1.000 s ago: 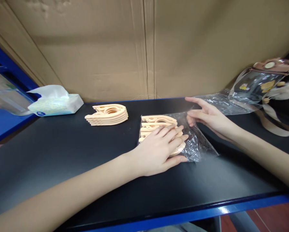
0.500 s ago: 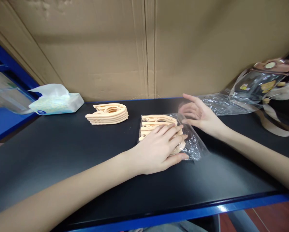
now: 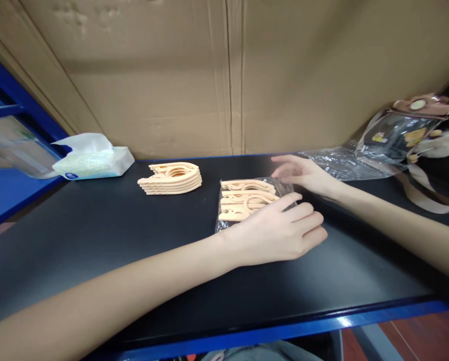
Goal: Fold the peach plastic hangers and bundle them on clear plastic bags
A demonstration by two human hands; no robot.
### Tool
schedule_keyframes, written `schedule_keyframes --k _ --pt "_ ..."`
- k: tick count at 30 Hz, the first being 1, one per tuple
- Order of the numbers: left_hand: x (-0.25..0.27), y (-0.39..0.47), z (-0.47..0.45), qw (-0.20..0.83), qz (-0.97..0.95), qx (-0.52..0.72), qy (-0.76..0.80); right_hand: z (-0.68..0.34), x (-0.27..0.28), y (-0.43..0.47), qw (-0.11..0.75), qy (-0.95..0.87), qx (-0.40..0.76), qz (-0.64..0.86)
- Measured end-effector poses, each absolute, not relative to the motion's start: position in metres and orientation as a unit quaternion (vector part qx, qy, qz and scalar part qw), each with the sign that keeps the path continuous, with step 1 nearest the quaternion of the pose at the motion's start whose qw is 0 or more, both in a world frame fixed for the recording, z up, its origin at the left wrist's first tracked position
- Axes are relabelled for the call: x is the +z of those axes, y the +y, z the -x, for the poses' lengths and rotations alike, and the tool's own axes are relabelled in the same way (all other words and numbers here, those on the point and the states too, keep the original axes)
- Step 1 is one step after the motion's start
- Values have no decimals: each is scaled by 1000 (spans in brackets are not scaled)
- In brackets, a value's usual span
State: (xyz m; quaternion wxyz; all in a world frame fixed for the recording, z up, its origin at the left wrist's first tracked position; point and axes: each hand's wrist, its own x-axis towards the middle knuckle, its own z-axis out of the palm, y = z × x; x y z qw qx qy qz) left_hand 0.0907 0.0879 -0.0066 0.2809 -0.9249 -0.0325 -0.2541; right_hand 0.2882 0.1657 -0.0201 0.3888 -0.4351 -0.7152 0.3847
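Observation:
A clear plastic bag (image 3: 223, 225) holds several cream plastic folding hangers (image 3: 247, 198) and lies flat on the black tabletop. My left hand (image 3: 280, 228) reaches across the bag's near side, its fingers bent around the right edge and closed on the film; the thumb is hidden. At the bag's far right corner is my right hand (image 3: 303, 174), palm down with its fingers stretched out and slightly blurred. Its fingertips are close to the film, though contact is hard to make out. To the left, a neat stack of matching hangers (image 3: 172, 179) rests on the table.
A tissue pack (image 3: 96, 159) stands at the back left beside a blue frame (image 3: 6, 113). Behind the table rises a cardboard wall (image 3: 153, 75). At the back right are a clear strapped bottle (image 3: 401, 135) and loose plastic film (image 3: 345, 163).
My left hand has slid right from on top of the bagged hangers to the bag's right edge, and its fingers have curled. The loose right flap has been drawn in. My right hand has shifted slightly left.

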Motion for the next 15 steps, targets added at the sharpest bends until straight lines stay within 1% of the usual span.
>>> schedule_keyframes --k 2,4,7,10,12,15 --pt "-6 88 -87 283 918 -277 -22 -289 -19 171 386 -710 401 431" --pt "-5 86 -81 285 910 -299 -25 -289 -17 175 366 -715 409 433" --pt "-3 84 -66 280 914 -291 -37 -289 -15 181 333 -734 401 435" --pt "-3 85 -51 273 919 -282 -46 -286 -18 187 324 -757 385 417" --pt "-4 86 -42 271 918 -283 -53 -282 -22 189 317 -782 357 402" --pt "-7 87 -32 273 922 -268 -60 -272 -28 189 304 -825 266 395"
